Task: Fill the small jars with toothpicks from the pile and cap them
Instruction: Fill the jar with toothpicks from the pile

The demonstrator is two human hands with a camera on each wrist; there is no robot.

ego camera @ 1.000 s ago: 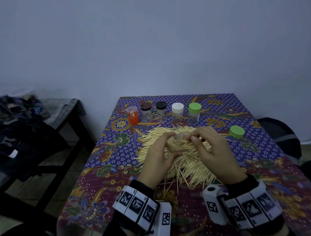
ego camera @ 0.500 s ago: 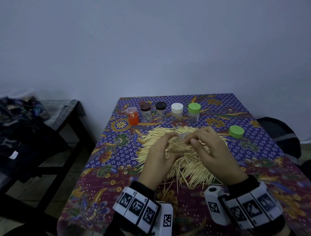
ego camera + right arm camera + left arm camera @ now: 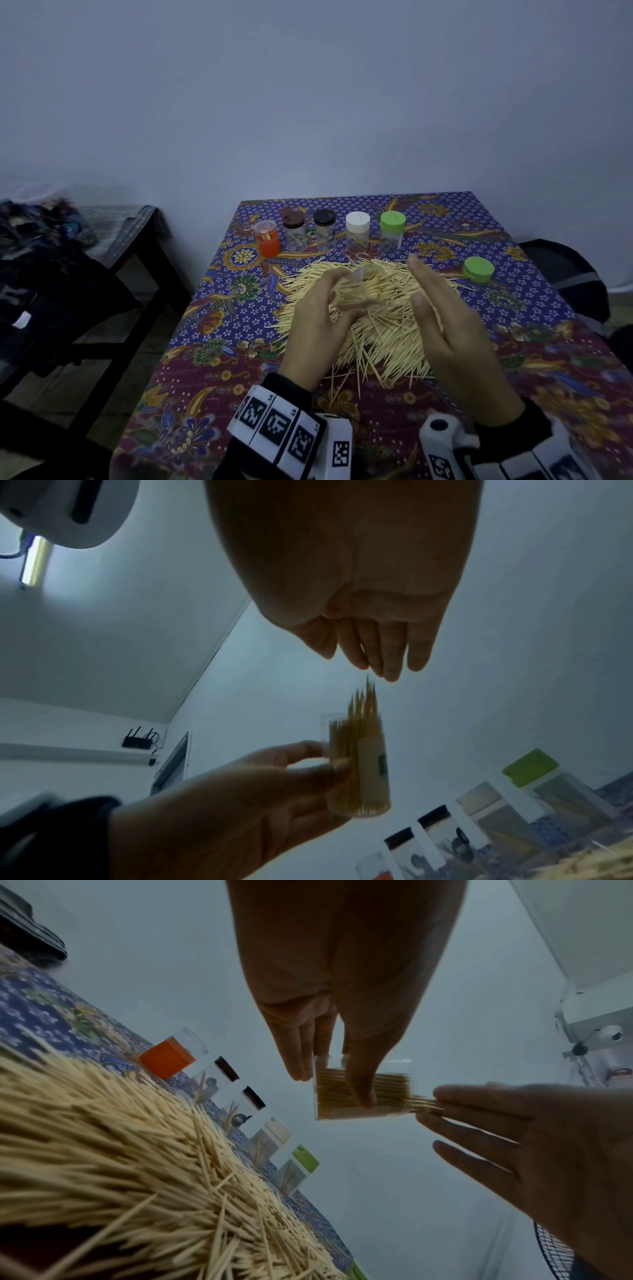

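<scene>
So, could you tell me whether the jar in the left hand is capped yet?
Not yet: the clear jar in the left hand is open, toothpick tips protruding from its mouth.

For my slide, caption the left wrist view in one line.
Left hand grips a clear toothpick-filled jar while the open right hand touches its protruding tips.

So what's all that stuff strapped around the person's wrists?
Both hands are bare. Each wrist has a dark sleeve under a white band printed with square black-and-white code markers. A white camera housing with a round dark lens sits on the right wrist; a similar marked white block is on the left.
</scene>
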